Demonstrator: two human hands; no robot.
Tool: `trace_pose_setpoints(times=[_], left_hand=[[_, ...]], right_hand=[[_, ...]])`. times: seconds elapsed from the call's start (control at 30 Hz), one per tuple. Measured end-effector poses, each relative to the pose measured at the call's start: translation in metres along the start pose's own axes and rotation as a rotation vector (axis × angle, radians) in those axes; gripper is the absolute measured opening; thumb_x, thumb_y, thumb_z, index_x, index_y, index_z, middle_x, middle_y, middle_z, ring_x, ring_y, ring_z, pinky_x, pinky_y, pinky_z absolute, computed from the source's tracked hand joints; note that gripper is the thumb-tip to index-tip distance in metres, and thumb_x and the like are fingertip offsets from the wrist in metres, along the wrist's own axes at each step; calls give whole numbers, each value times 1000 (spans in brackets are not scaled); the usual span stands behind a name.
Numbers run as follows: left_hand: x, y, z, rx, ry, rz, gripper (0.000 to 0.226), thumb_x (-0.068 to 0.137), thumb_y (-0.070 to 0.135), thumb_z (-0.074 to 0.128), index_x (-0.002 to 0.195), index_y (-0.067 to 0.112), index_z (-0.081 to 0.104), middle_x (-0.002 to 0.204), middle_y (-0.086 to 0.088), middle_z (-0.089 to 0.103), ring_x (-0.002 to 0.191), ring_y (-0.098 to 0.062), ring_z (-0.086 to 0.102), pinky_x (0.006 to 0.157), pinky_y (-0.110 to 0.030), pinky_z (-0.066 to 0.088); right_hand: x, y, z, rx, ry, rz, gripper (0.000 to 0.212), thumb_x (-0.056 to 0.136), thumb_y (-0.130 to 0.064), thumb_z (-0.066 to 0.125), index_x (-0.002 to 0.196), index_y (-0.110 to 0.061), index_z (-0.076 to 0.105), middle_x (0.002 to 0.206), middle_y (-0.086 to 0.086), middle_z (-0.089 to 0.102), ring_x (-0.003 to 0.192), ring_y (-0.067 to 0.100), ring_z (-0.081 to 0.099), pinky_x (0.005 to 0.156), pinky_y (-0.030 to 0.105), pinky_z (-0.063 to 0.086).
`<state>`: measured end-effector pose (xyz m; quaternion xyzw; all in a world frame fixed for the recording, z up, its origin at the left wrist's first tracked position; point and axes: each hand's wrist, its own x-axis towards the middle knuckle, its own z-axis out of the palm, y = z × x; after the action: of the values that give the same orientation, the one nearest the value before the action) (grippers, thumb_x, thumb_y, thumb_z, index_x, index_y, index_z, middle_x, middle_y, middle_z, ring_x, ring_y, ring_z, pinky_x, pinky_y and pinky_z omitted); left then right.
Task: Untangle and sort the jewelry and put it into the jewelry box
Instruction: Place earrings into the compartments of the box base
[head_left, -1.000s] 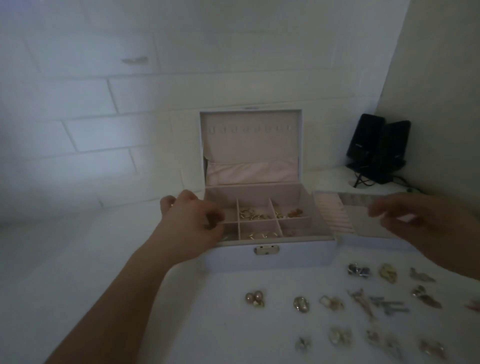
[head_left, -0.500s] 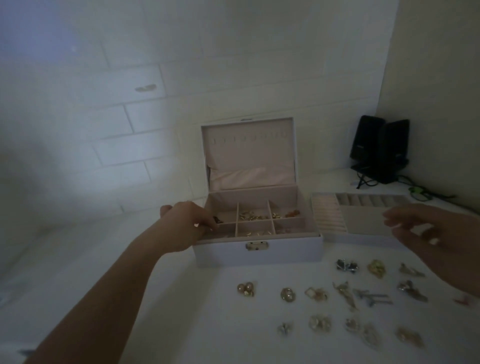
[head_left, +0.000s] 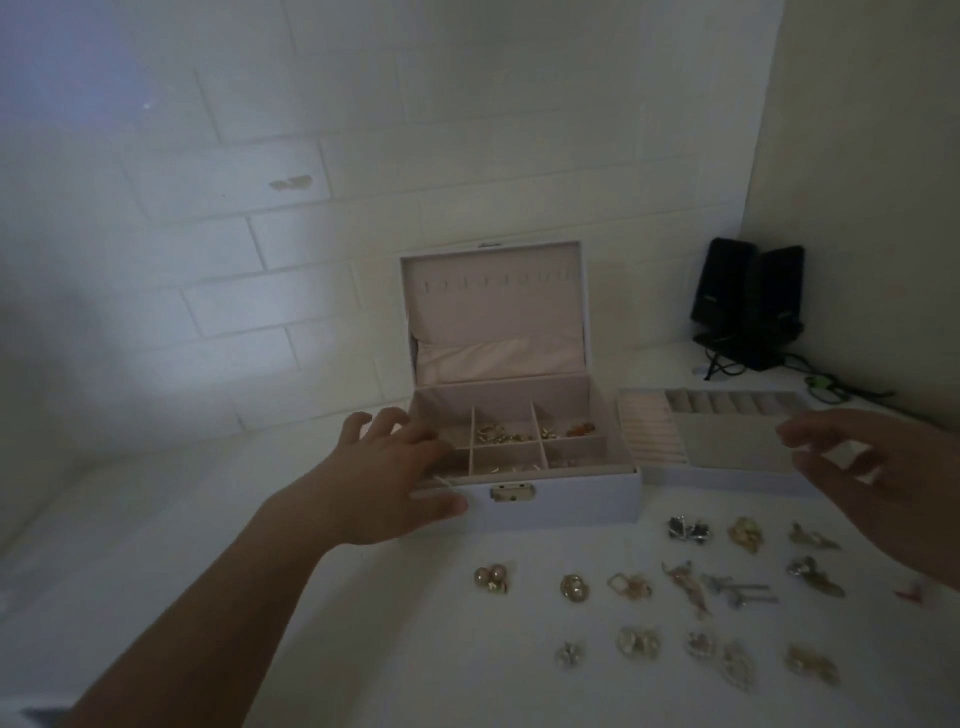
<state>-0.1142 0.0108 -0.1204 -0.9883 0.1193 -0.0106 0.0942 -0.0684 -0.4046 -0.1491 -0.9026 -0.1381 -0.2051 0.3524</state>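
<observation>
The white jewelry box (head_left: 566, 499) stands open on the white table (head_left: 208, 519), its long axis running left to right across the view, its clasp (head_left: 513, 492) facing the person and its raised lid (head_left: 496, 312) leaning back toward the brick wall (head_left: 260, 208). Inside, pink dividers split the base into small compartments; gold pieces (head_left: 136, 434) cannot be counted exactly, but a cluster lies in the middle rear compartment and a reddish piece (head_left: 582, 429) in the right rear one.

The left hand (head_left: 384, 483) is at the box's left front corner, fingers spread over the left compartments and thumb lying along the front wall; it holds nothing that can be made out. The right hand (head_left: 883, 478) hovers to the right of the box, fingers loosely spread and blurred, above the near edge of the removable tray (head_left: 670, 441), which sits just beside the box's right wall with its long axis also left to right.

In front of the box, loose earrings and brooches lie apart in rough rows: a pearl cluster (head_left: 491, 578) nearest the box's front, a gold knot (head_left: 574, 588) to its right, a dark silver piece (head_left: 688, 530) and a gold piece (head_left: 745, 534) below the tray. Behind the tray, in the corner, stand two black speakers (head_left: 748, 301) with cables.
</observation>
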Motion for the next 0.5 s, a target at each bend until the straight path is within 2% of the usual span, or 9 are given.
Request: trace_pose_setpoints(times=[0.07,0.13,0.17,0.23,0.3,0.37,0.4,0.5], left_hand=[[6,2,2,-168,128,63,52,90,66,36,135,41,45,130,16,50,122,-10,42,104,-37,35],[12,3,1,-434,225,93,28,94,44,51,120,37,61,108,16,64,96,-2,56,86,-29,49],[15,1,1,-508,259,58,19,94,35,56,108,34,68,96,16,66,84,0,58,78,-27,50],[21,-8,1,-510,295,-46,14,91,23,62,94,31,74,85,13,68,76,-3,59,72,-27,49],[27,-17,3,-441,282,-115,16,89,22,65,95,32,76,87,10,71,81,-10,62,78,-28,49],[32,-21,2,-397,270,-142,18,89,23,65,96,34,76,89,13,72,88,-13,60,89,-32,45],[33,-21,1,-348,270,-142,19,90,22,64,97,35,76,89,15,70,93,-12,57,92,-34,38],[35,-18,-5,-166,275,-99,26,91,19,60,99,39,74,95,18,67,103,-11,46,90,-34,23]], right_hand=[[-1,-5,0,-14,6,-15,48,82,-12,67,88,-59,57,84,-16,63,78,-5,57,57,1,40],[-3,-11,0,-31,17,-45,48,82,-13,66,90,-59,56,84,-18,63,82,-10,55,62,-1,39],[-4,-14,0,-32,21,-60,47,82,-13,66,91,-57,55,84,-19,63,83,-13,54,63,-2,38],[-4,-15,0,-34,16,-92,45,82,-15,67,89,-57,54,88,-23,62,84,-15,52,64,-3,38],[-4,-17,-3,-44,1,-93,39,84,-25,68,89,-61,53,98,-35,56,85,-14,52,64,-3,38],[-3,-18,-4,-53,-17,-72,35,80,-36,59,89,-68,51,99,-38,54,84,-14,53,62,-2,38],[-3,-16,-4,-53,-21,-70,35,80,-36,58,90,-69,50,98,-39,54,84,-13,53,62,-2,38],[-4,-15,-3,-41,-23,-82,37,84,-29,64,91,-64,52,98,-38,55,84,-12,54,63,-2,38]])
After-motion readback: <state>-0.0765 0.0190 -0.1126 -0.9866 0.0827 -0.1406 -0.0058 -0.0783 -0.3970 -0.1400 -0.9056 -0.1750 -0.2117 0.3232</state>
